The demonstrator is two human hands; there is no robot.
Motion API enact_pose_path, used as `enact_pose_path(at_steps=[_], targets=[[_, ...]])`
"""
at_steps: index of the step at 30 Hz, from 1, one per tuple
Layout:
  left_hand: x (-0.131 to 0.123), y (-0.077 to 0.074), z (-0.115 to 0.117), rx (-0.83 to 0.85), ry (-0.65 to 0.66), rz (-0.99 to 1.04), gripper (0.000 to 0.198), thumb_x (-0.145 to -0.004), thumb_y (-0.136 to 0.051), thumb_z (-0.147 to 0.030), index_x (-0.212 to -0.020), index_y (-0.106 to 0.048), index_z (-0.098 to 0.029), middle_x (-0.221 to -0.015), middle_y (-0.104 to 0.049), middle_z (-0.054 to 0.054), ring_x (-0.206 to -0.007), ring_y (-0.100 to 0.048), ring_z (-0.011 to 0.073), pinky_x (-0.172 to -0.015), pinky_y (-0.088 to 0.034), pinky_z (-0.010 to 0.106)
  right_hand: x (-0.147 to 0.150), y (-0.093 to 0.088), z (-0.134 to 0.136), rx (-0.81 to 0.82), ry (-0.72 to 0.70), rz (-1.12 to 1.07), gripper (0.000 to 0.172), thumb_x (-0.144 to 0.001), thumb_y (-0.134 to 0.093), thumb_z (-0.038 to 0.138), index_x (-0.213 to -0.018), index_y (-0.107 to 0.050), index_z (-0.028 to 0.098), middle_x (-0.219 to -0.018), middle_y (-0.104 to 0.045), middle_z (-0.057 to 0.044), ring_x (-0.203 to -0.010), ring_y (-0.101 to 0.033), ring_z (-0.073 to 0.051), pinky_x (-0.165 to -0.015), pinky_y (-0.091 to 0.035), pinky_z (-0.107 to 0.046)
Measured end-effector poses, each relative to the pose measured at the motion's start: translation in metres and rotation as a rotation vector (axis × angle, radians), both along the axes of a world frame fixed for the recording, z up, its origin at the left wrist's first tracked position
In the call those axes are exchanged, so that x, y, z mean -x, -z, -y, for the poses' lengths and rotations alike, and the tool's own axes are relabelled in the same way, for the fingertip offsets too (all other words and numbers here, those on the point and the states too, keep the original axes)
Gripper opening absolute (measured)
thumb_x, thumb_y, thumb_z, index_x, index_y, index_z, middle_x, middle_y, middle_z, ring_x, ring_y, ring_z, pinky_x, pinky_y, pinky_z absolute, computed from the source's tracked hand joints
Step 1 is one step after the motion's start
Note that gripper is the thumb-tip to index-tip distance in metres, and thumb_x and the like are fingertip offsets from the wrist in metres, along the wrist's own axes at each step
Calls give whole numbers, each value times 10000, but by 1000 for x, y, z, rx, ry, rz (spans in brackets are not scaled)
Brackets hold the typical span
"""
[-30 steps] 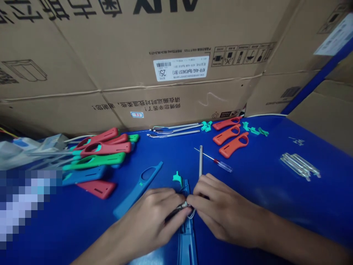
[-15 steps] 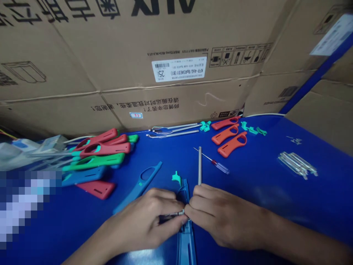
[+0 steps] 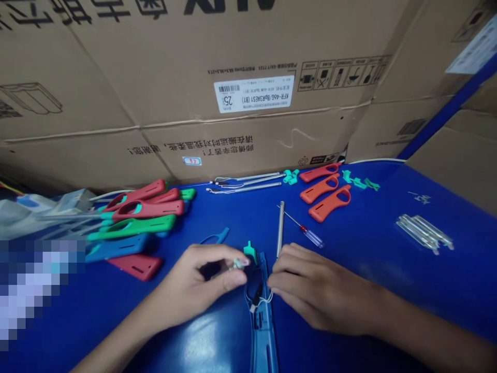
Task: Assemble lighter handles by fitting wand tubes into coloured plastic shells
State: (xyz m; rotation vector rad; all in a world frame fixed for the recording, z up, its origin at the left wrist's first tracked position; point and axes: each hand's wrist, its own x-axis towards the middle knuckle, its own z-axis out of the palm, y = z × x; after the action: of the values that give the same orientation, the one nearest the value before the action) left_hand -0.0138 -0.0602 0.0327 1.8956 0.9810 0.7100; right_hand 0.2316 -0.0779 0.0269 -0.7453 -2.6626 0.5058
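On the blue workbench (image 3: 388, 248), nearest, we have a blue plastic handle shell (image 3: 263, 342) lying lengthwise, a thin wire (image 3: 264, 299) at it. The left hand (image 3: 194, 285) pinches a small metal-tipped part (image 3: 235, 266) just left of the shell. The right hand (image 3: 314, 290), half curled, sits against the shell; its grip is unclear. Farther: teal clip (image 3: 250, 252), steel rod (image 3: 280, 228), screwdriver (image 3: 306, 228), orange handles (image 3: 329, 203), cardboard cartons (image 3: 248, 62).

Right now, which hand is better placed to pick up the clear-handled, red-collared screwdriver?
Right, probably: the right hand lies closest to the clear-handled screwdriver and looks free, while the left hand is pinching a small metal part farther from it.
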Motion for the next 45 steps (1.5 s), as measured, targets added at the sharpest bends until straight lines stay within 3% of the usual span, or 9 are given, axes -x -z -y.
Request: enact_pose_path(at_steps=[6,10,13,17,24,31,37,42,45], targets=[[-5,4,-2,413,-126,355,374,-759,-750,-470,-933,-658,-153,-770,-768,66,-616,-674,149,-591,-522,245,2,1,2,53,106,-183,136,-918,-569,242,-996,-627,147,-905,-639,-53,-871,-539,-170,-855,-427,-339],[-18,7,8,526,-92,411,499,-709,-788,-491,-1041,-601,-170,-695,-755,27,-590,-686,155,-596,-521,244,16,0,9,24,182,-347,158,-853,-650,263,-944,-599,144,-841,-645,-40,-802,-555,-161,-785,-441,-315],[-31,5,17,450,-127,363,426,-751,-737,-515,-986,-601,-187,-645,-730,-1,-698,-716,194,-683,-547,290,28,4,14,-34,307,-423,227,-788,-712,314,-862,-563,159,-773,-621,-15,-720,-540,-153,-729,-437,-308],[-39,2,24,253,-233,275,372,-778,-684,-547,-797,-583,-189,-711,-739,8,-595,-679,159,-579,-545,259,35,10,18,-156,446,-400,93,-807,-607,234,-864,-580,165,-821,-640,-46,-765,-546,-184,-735,-434,-340],[-38,4,21,55,-256,230,366,-683,-785,-505,-655,-592,-195,-871,-771,67,-781,-734,241,-639,-597,311,36,13,24,-350,477,-408,127,-793,-531,242,-808,-629,163,-755,-640,-73,-688,-540,-191,-651,-443,-349],[-32,3,21,-94,-135,116,263,-742,-750,-447,-918,-735,-253,-902,-780,41,-827,-738,249,-696,-620,338,31,2,21,94,510,-629,112,-723,-561,205,-830,-528,209,-685,-619,24,-573,-567,-107,-559,-482,-229],[-24,8,23,-390,-68,-42,109,-811,-681,-302,-907,-701,-254,-833,-762,-2,-740,-726,175,-659,-599,237,-20,-23,3,247,625,-732,119,-718,-593,174,-817,-530,199,-809,-690,-24,-699,-674,-142,-690,-561,-286],[-12,17,21,-601,49,-128,139,-803,-673,-183,-925,-654,-248,-913,-727,-6,-864,-697,168,-816,-570,262,-116,-21,-2,-283,1045,-322,129,-774,-605,309,-835,-625,198,-866,-702,-71,-804,-671,-226,-775,-532,-386],[-6,20,16,-663,62,-178,151,-804,-674,-203,-947,-654,-246,-928,-723,-2,-897,-693,180,-852,-565,284,-172,-10,0,-388,1298,-62,292,-814,-544,426,-906,-665,176,-982,-698,-132,-923,-651,-288,-845,-495,-430]])
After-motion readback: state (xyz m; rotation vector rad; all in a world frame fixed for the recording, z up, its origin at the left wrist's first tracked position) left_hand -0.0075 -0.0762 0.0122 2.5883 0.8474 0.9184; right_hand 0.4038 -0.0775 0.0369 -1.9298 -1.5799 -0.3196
